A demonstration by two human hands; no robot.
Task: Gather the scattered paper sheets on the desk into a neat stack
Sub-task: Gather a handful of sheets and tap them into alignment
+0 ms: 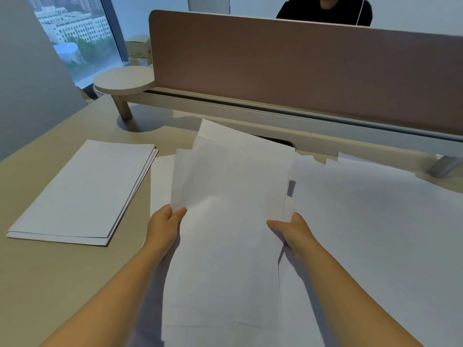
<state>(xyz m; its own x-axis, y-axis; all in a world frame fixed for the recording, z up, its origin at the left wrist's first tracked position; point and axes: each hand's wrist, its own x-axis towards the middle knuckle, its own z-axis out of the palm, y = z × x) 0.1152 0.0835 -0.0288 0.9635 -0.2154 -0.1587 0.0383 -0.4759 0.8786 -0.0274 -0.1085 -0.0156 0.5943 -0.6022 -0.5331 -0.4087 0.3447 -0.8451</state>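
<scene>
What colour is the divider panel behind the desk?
Muted brownish pink, plain and unpatterned: the divider panel, seen in the head view.

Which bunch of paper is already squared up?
The stack lying flat at the desk's left, apart from both hands. The held sheets are fanned unevenly; those on the right lie spread out.

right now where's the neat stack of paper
In the head view, the neat stack lies on the desk to the person's left, beside the left hand.
</scene>
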